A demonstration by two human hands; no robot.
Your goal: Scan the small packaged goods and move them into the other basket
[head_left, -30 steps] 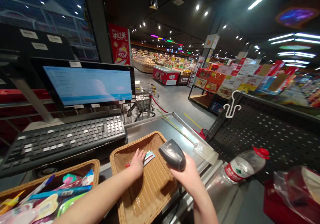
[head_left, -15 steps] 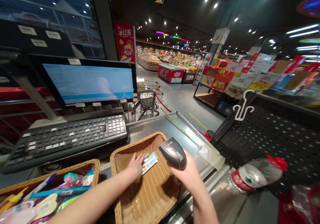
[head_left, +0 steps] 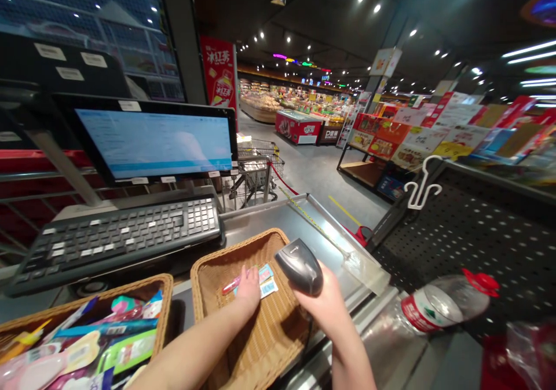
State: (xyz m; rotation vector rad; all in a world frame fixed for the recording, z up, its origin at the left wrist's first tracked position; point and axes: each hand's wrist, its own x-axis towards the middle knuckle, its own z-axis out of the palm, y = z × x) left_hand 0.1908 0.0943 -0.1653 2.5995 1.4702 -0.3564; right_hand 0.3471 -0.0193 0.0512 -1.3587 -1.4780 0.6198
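My left hand (head_left: 249, 291) is down inside a woven tan basket (head_left: 256, 343), fingers bent over a small flat packet (head_left: 268, 287) with blue and white printing and a barcode-like label. Part of the packet is hidden beneath the hand. A thin pinkish-red end (head_left: 230, 284) sticks out on the hand's left side; whether it belongs to the packet I cannot tell. A dark grey handheld barcode scanner (head_left: 299, 266) is gripped in my right hand (head_left: 330, 297) above the basket's right side, its head tilted toward the packet.
On the left, a second woven basket (head_left: 167, 314) holds several colourful packaged items. Behind it stand a black keyboard (head_left: 130, 233) and a lit monitor (head_left: 156, 141). A metal counter (head_left: 247, 222) lies beyond the basket. A large clear bottle (head_left: 434, 306) with a red cap is at right.
My left hand has shifted slightly right over the packet, and a pinkish-red end now shows on its left. The scanner in my right hand has hardly moved.
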